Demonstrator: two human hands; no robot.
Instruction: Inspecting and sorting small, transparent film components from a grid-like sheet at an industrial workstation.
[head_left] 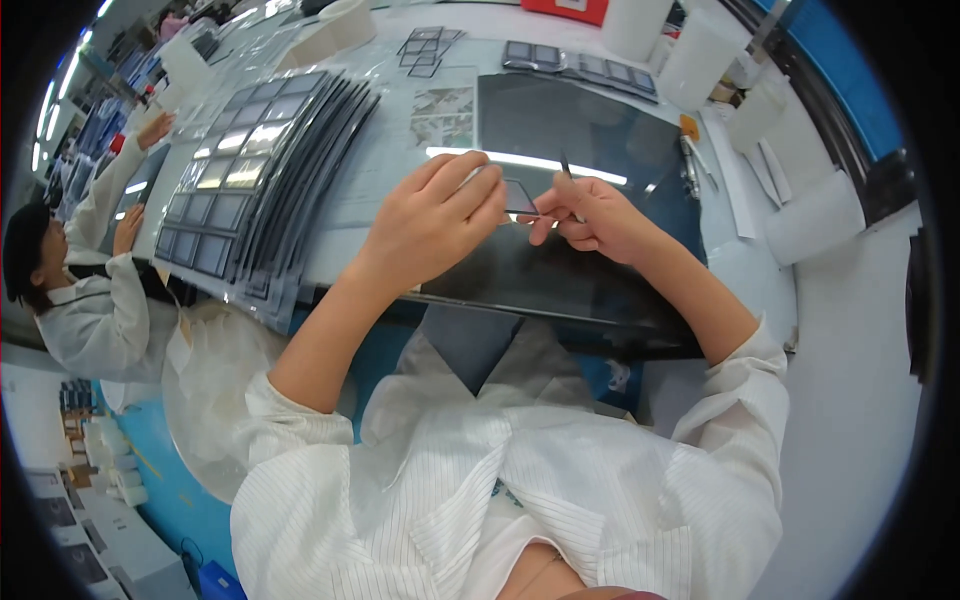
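So the small dark-rimmed panel (520, 197) is up in the air between both hands, over the dark glossy board (630, 135) that takes up the middle of the worktop (755, 285), on the near-edge side of it. Only its right part shows; the rest is behind the left fingers. The dark lower rim you can see runs roughly along the near edge, left to right, and the right rim slants from there up and leftward toward the far edge. The visible corner points right, at the other hand. Can't tell which way the long axis goes with that much covered.

Left hand (437, 212) has its grip closed on the panel's left side, fingers curled over, thumb hidden. Right hand (592, 215) has a pinch grip closed on a slim dark tool (565, 163), whose tip sticks up toward the far edge. Its lower fingers are right by the panel's corner; touching or not, I can't say.

Around them: a leaning stack of compartment trays (245, 150) along the left side, some loose dark frames (425, 48) toward the far edge, and two more filled trays (580, 68) just beyond the board.
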